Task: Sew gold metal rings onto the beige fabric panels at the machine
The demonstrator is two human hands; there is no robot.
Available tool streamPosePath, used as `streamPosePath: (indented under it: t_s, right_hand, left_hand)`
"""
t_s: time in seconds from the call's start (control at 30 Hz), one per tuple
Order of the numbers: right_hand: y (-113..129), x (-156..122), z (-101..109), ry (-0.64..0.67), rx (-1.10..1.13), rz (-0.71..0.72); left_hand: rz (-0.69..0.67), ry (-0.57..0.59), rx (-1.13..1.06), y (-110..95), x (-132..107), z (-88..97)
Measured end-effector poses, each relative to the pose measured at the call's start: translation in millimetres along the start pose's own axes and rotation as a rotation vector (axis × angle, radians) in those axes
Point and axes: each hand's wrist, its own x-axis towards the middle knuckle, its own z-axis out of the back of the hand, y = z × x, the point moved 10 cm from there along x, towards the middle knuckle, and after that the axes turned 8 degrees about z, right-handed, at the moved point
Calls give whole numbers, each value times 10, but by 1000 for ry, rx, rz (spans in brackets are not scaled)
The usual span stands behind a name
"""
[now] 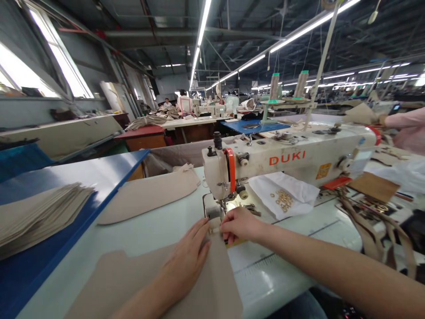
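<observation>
A large beige fabric panel (212,274) lies on the bed of a white sewing machine (288,153), its narrow far end under the needle area. My left hand (187,254) rests flat on the panel with fingers stretched toward the presser foot (223,206). Just right of the foot, my right hand (239,225) is closed in a pinch at a small pale strip (215,230) lying across the panel's end. The fingertips partly hide what they grip. A second beige panel (149,195) lies behind my left hand.
White paper (265,186) holding several small gold-coloured rings (283,200) lies under the machine arm. Stacked beige panels (36,217) sit on a blue table (109,177) at left. Straps (368,235) and scissors lie at right, where another person's pink sleeve (407,126) shows.
</observation>
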Motion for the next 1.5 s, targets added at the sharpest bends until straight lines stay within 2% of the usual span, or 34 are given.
streamPosePath:
  t_s: [0.13,0.33,0.47,0.7,0.83,0.93,0.97,1.07,1.13,1.23,1.4,1.5]
  right_hand:
    - [31,67,-107,74,-41,-44]
    - [61,54,-107,116,-102,-64]
    - [54,62,-93,120,-150,-64]
    - [87,136,-98,172,-343,-13]
    - [245,21,26,109,-537,192]
    - [372,-249,116,75,-703,426]
    - [406,-369,74,123,-794,537]
    - [447,-818,-215,320,-1228,1013]
    - [408,-956,-300,348,-1370,1170]
    - [408,-924,-358,296,-1410,1226]
    - [471,-805,-400,140,-1320,1267]
    - [417,-783,-441,192,-1280,1251]
  left_hand:
    - [-30,-43,4,-50,-50,87]
    - [-184,-166,-52,-336,21,249]
    - [-254,-236,-54,-479,85,260]
    - [-220,-258,-7,-479,126,203]
    - [-205,-238,-19,-460,150,197]
    - [-205,-247,-41,-453,155,220]
    - [-203,-252,-49,-450,155,228]
    - [-206,-252,-76,-449,151,235]
    - [-208,-247,-85,-446,150,228]
    - [-204,-244,-85,-429,150,219]
    - [-203,-207,-105,-397,157,195]
    - [-211,-194,-107,-390,153,180]
